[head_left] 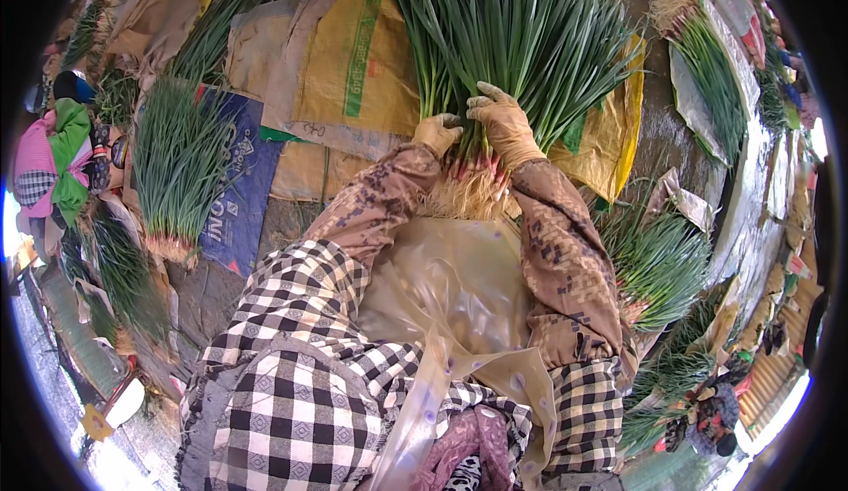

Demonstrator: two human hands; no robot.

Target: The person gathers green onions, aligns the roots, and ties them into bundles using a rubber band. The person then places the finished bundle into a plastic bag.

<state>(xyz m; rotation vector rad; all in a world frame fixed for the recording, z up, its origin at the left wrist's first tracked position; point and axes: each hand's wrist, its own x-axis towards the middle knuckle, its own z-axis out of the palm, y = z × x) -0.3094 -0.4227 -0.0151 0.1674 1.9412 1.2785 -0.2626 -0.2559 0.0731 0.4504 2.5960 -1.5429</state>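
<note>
A large bunch of spring onions point(521, 45) lies in front of me, its long green leaves fanning away and its pale, stringy roots point(468, 192) toward me. My left hand point(439, 132), in a tan glove, is closed against the left side of the bunch, near the reddish-white stems. On the upper side of the stems my right hand point(503, 122) is curled round them, its gloved fingertips dirty. The leaves and stems partly hide the left fingertips. A translucent plastic apron point(446, 279) covers my lap just below the roots.
Yellow woven sacks point(358, 54) lie under and left of the bunch. Farther left, another spring onion bunch point(181, 160) rests by a blue sack point(238, 186). More bunches point(654, 266) lie at the right. A person in a pink-and-green garment point(66, 160) is at the far left.
</note>
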